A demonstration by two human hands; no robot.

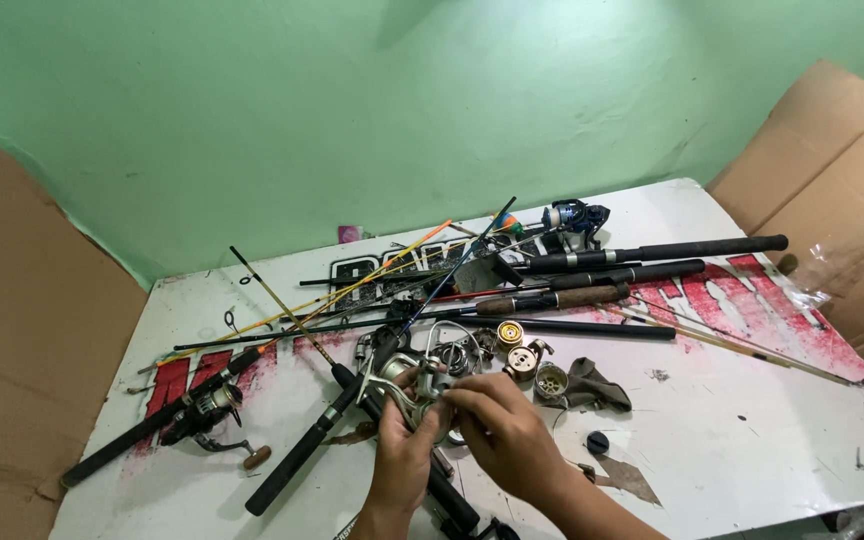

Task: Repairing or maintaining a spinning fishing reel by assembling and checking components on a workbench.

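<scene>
Both my hands hold a silver spinning reel point(414, 392) low in the middle of the view, just above the white table point(752, 440). My left hand point(399, 455) grips the reel body from below. My right hand point(497, 430) pinches its right side with the fingertips. A black rod handle point(302, 455) lies under and left of my hands. Gold reel spools point(522, 360) and small metal parts sit just beyond the reel.
Several fishing rods point(592, 290) lie crossed over the table's middle and back. A rod with a mounted reel point(202, 410) lies at left, a blue reel point(574, 214) at the back. A grey cloth point(597, 385) and black cap point(598, 441) lie right. Cardboard sheets point(832, 190) flank the table.
</scene>
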